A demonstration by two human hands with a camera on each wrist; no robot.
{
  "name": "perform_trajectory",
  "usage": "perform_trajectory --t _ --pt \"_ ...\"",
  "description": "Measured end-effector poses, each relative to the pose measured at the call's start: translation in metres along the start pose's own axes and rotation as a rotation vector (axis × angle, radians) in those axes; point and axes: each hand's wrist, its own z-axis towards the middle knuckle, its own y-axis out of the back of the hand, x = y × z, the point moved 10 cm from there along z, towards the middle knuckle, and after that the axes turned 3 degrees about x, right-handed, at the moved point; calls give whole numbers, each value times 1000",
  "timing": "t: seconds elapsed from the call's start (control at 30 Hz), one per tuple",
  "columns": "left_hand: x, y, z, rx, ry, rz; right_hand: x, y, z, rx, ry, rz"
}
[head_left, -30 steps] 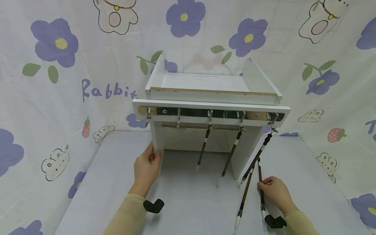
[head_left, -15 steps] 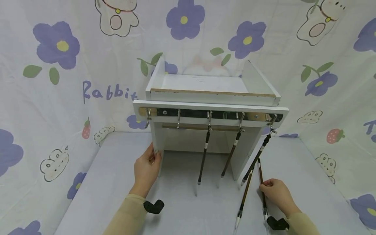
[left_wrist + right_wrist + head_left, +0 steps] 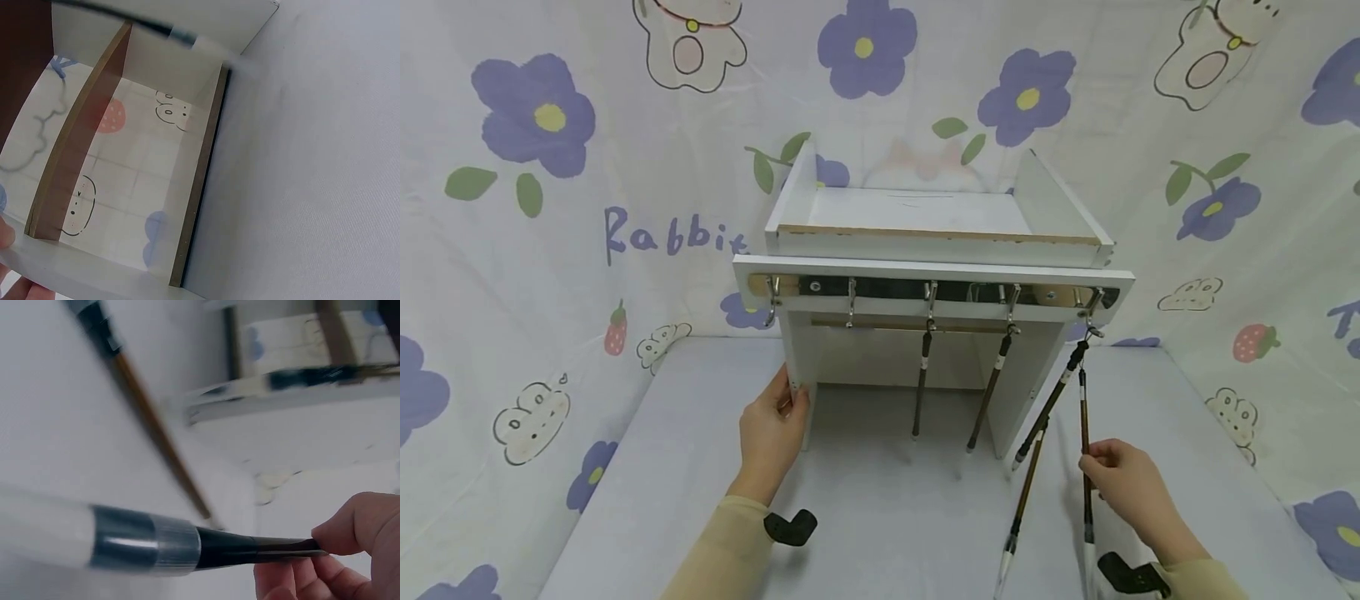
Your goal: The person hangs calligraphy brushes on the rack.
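My left hand (image 3: 771,433) grips the left side panel (image 3: 801,358) of a white wooden rack (image 3: 936,268). Between thumb and fingers of my right hand (image 3: 1127,479) is a brown-handled calligraphy brush (image 3: 1084,417). This brush points cord end up, and its clear-capped tip hangs downward. In the right wrist view the capped end (image 3: 125,540) reaches left from the pinching thumb and fingers. Another calligraphy brush (image 3: 1028,483) lies on the white surface just left of the right hand. Three more brushes (image 3: 922,383) hang from the rack's metal hooks (image 3: 931,300).
The two leftmost hooks (image 3: 852,304) carry nothing. An open-fronted tray (image 3: 925,212) forms the rack's top. Behind the white tabletop (image 3: 880,533) stands a cloth backdrop (image 3: 550,275) with flowers and rabbits.
My right hand has raised the brush off the table, shifting right and turning it more upright. The leftmost hanging brush swings on its hook. My left hand keeps its place on the panel.
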Motion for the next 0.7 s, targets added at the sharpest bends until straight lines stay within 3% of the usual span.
perform_trajectory --t 0.37,0.7 --pt "-3 2 0 -8 -14 -10 73 38 -37 -220 216 61" --pt "-3 2 0 -3 -11 -9 100 46 -52 -294 340 110"
